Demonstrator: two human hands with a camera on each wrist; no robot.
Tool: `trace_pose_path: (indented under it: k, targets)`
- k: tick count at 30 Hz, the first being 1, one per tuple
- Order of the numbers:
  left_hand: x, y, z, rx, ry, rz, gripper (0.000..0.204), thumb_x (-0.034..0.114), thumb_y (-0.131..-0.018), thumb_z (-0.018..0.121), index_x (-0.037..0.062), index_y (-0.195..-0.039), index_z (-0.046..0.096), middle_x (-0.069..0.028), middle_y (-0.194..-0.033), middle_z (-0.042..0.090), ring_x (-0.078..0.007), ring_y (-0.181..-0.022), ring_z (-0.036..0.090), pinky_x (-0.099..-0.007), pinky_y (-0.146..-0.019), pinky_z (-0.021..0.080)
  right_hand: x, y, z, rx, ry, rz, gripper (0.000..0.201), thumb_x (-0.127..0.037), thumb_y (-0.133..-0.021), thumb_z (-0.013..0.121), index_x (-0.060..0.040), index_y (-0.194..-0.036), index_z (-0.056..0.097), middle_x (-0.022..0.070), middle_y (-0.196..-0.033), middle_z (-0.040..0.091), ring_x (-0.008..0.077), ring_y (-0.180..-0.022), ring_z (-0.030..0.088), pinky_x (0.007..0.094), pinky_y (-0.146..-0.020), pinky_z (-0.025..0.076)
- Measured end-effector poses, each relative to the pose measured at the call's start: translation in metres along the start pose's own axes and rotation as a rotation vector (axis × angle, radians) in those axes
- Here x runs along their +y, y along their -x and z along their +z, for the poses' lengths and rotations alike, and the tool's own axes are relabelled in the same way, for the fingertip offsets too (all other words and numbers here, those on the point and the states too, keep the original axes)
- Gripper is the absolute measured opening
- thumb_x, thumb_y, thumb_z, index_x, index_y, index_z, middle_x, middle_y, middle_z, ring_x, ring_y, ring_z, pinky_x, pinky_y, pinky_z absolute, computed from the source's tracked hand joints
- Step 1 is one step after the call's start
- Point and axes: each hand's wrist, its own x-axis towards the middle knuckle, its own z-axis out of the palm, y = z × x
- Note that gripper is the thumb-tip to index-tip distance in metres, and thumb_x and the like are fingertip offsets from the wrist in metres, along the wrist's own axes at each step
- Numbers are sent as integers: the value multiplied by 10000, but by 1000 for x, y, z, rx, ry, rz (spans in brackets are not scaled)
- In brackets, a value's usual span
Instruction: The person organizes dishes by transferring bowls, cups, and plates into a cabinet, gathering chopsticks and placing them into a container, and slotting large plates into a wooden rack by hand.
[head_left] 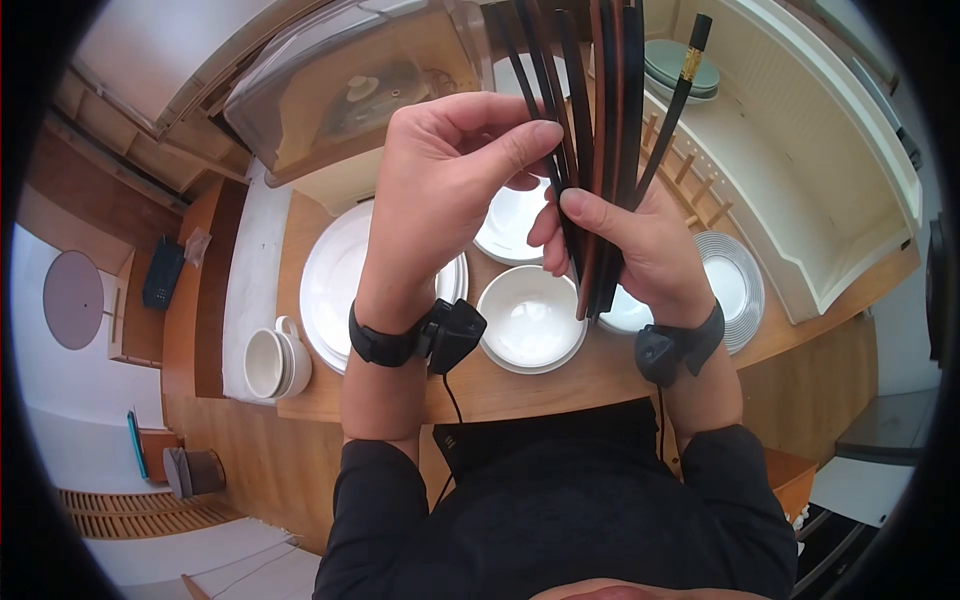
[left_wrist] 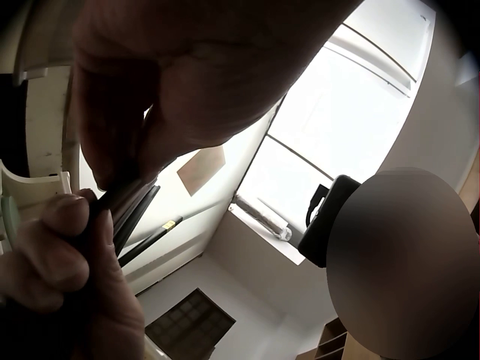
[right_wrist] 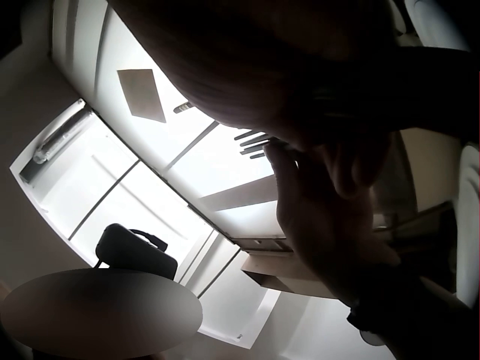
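My right hand (head_left: 650, 250) grips a bundle of black and brown chopsticks (head_left: 605, 120) near their lower ends, the thumb across the front. They fan upward above the dishes. One black chopstick with a gold band (head_left: 690, 66) leans out to the right of the others. From the left, my left hand (head_left: 430, 170) pinches the leftmost chopsticks between thumb and forefinger. In the left wrist view the fingers of both hands meet close together at the dark chopsticks (left_wrist: 135, 217). The right wrist view is dark, with a few chopstick ends (right_wrist: 255, 142) showing beyond the fingers.
On the wooden table are large white plates (head_left: 325, 270), a white bowl (head_left: 530, 315), a ridged plate (head_left: 742, 290) and stacked mugs (head_left: 264, 363). A cream cabinet (head_left: 800, 150) with green plates (head_left: 680, 65) and a pegged wooden rack (head_left: 712, 210) stands right. A clear cover (head_left: 300, 110) is behind.
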Motion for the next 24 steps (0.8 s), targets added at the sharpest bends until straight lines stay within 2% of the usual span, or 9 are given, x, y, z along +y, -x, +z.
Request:
trace_pose_path:
  k: [3,5,6,11,15,17,20,23,24]
  targets:
    - [-1,-2,4,72,-5,22,148,42,-898,743,-18,-1033,758,-77,-858,741,-116,-750,700,-246,-676,583,-5,2,-1,10,-2,19,255,-137,-1006,643,37,-1189,611,186,-923,727,220,-755,729,335,-665,608]
    - [-5,-7,7,315,-511,630,172,-9,-869,726,49,-1025,768,-88,-941,707,-157,-761,697,-258,-652,582,-9,5,-2,24,-11,37,259,-150,-1008,642,45,-1175,608,191,-920,725,228,-750,734,337,-653,613]
    - [-5,-9,1,282,-713,786,226,-8,-850,764,64,-1064,764,-78,-1069,681,-164,-940,688,-279,-736,564,-13,5,-2,41,-81,88,260,-163,-1021,609,47,-1173,588,190,-901,721,238,-714,732,330,-634,613]
    - [2,-2,18,89,-1029,939,252,-59,-653,788,85,-858,758,-76,-1000,655,-258,-904,644,-360,-744,535,-17,10,-7,-31,-218,162,276,-182,-1024,581,53,-1168,561,236,-902,715,269,-670,737,338,-591,625]
    - [-3,-3,16,59,-1052,926,240,-80,-651,777,71,-836,749,-62,-916,673,-253,-893,652,-348,-740,540,-24,11,-12,-64,-263,220,334,-181,-1006,627,94,-1189,580,296,-974,711,336,-824,757,389,-707,648]
    - [-2,-7,9,70,-1077,963,226,-91,-667,771,61,-831,744,-63,-889,679,-253,-881,660,-340,-737,546,-30,7,-13,111,-200,273,338,-176,-1001,630,107,-1180,589,315,-987,706,352,-838,755,400,-725,649]
    - [3,-7,-8,172,-855,678,142,-110,-800,749,7,-876,723,-74,-872,708,-203,-827,720,-291,-741,577,-31,7,-17,216,-103,192,288,-183,-995,627,74,-1119,588,274,-955,716,309,-796,763,360,-678,660]
    - [7,-1,-7,137,-167,50,131,17,-920,731,-19,-1044,706,-77,-926,736,-164,-825,733,-276,-763,596,-27,9,-25,161,-51,120,267,-149,-1003,635,78,-1142,610,289,-1038,716,324,-927,755,397,-764,646]
    - [7,1,-4,131,-168,46,131,17,-920,731,-19,-1044,706,-77,-926,736,-164,-825,733,-276,-763,596,-23,8,-20,171,-3,61,269,-153,-1005,636,64,-1163,613,273,-1044,721,317,-944,753,397,-780,642]
